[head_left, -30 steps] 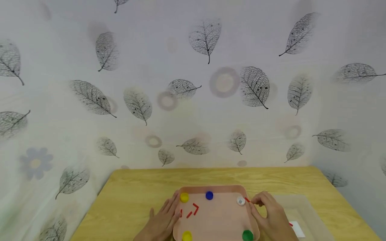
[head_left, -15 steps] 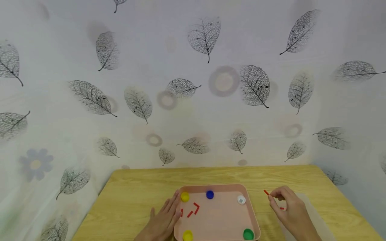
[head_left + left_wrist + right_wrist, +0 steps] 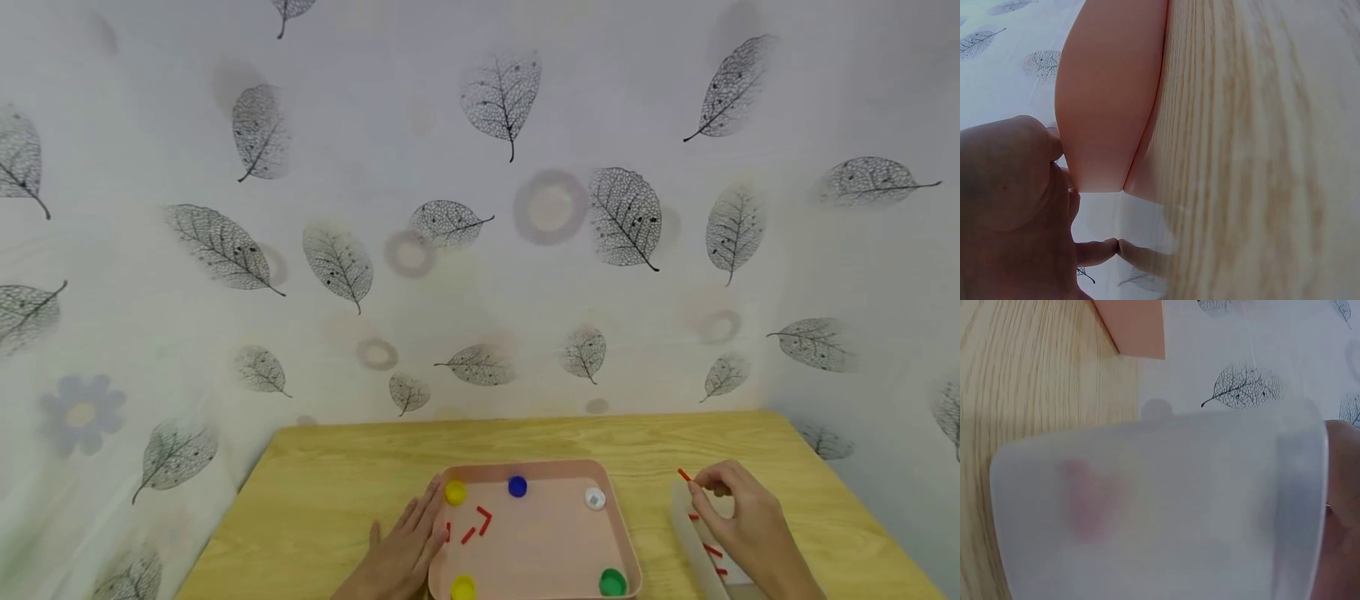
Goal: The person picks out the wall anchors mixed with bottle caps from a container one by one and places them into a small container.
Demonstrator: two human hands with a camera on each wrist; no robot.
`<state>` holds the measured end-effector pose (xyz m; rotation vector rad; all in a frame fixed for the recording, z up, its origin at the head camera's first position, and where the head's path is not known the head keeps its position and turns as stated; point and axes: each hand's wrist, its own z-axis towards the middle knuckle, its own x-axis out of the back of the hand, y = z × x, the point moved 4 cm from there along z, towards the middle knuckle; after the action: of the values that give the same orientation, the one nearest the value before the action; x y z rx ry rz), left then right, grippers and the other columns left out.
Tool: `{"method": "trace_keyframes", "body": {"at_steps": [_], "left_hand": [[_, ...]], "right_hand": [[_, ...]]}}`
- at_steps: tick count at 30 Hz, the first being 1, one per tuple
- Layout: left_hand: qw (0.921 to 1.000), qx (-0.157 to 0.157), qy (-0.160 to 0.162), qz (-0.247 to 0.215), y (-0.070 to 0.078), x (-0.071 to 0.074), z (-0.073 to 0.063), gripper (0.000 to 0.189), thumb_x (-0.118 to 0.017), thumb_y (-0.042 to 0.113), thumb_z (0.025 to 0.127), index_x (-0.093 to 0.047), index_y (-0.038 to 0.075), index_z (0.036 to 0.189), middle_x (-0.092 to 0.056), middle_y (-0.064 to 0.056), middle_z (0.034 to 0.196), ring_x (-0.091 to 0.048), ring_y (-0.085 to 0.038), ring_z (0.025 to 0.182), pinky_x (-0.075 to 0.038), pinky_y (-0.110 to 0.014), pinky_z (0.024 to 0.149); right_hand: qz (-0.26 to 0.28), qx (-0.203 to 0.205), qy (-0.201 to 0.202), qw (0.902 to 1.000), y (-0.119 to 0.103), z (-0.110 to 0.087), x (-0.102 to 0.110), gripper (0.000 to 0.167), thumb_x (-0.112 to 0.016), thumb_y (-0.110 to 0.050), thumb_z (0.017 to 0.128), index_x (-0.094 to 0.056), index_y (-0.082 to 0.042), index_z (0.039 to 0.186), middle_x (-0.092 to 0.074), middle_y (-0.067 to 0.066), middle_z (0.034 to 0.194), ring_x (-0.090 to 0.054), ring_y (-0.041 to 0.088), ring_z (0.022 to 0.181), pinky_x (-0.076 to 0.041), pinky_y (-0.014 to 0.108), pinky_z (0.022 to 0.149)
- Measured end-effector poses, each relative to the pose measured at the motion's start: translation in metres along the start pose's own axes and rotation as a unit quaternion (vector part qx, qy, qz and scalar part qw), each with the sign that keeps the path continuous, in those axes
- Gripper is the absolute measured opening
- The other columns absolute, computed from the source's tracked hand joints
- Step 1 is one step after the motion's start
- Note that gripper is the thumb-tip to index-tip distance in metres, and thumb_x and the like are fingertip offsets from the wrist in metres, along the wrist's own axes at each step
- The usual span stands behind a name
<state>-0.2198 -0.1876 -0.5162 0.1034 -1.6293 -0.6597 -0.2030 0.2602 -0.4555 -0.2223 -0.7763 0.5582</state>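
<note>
Currently, a red stick is pinched in the right hand, near the box's far end.
Fingers extended and gripping nothing, the left hand rests against the tray on the worktop.

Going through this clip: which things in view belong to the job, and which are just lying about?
Apparently in the job:
red stick pinched by the right hand
loose red sticks in the pink tray, steadied by the left hand
translucent container

Probably incidental:
yellow caps, blue cap, white cap, green cap: neither hand holds them
table, leaf-patterned backdrop
</note>
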Motion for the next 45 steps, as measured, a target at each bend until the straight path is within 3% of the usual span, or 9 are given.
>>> {"method": "trace_keyframes", "body": {"at_steps": [7,16,24,45], "left_hand": [[1.0,0.003,-0.003,0.0,0.0,0.001,0.0,0.064,-0.029,0.05,0.111,-0.015,0.022,0.167,-0.012,0.006,0.172,-0.033,-0.039,0.149,-0.008,-0.091,0.096],[0.9999,0.006,-0.009,0.003,-0.001,-0.001,0.001,0.065,-0.028,0.052,0.111,-0.014,0.022,0.167,-0.012,0.005,0.172,-0.033,-0.038,0.149,-0.008,-0.092,0.095],[0.9998,0.013,-0.013,0.0,-0.001,-0.002,0.0,0.065,-0.028,0.052,0.111,-0.016,0.022,0.167,-0.013,0.004,0.172,-0.033,-0.038,0.149,-0.007,-0.091,0.096],[0.9998,0.009,-0.012,-0.012,0.0,-0.002,0.001,0.064,-0.03,0.048,0.112,-0.017,0.019,0.166,-0.014,0.001,0.172,-0.032,-0.039,0.15,-0.006,-0.091,0.096]], "right_hand": [[0.006,-0.021,-0.012,0.9997,0.016,-0.005,-0.003,0.029,-0.082,0.006,0.075,-0.067,-0.017,0.084,-0.056,-0.012,0.083,-0.051,0.006,0.073,-0.041,0.012,0.064],[0.013,-0.03,-0.035,0.9988,0.026,-0.015,-0.014,0.031,-0.081,0.008,0.076,-0.065,-0.017,0.083,-0.054,-0.014,0.081,-0.048,-0.001,0.072,-0.04,0.009,0.064],[0.0,-0.054,-0.073,0.9959,0.027,-0.016,-0.018,0.027,-0.081,0.001,0.08,-0.064,-0.02,0.082,-0.053,-0.015,0.081,-0.05,-0.003,0.073,-0.052,0.025,0.062],[0.0,-0.029,-0.051,0.9983,0.028,-0.016,-0.018,0.03,-0.086,0.004,0.074,-0.065,-0.017,0.082,-0.054,-0.014,0.082,-0.052,0.003,0.07,-0.051,0.026,0.06]]}}
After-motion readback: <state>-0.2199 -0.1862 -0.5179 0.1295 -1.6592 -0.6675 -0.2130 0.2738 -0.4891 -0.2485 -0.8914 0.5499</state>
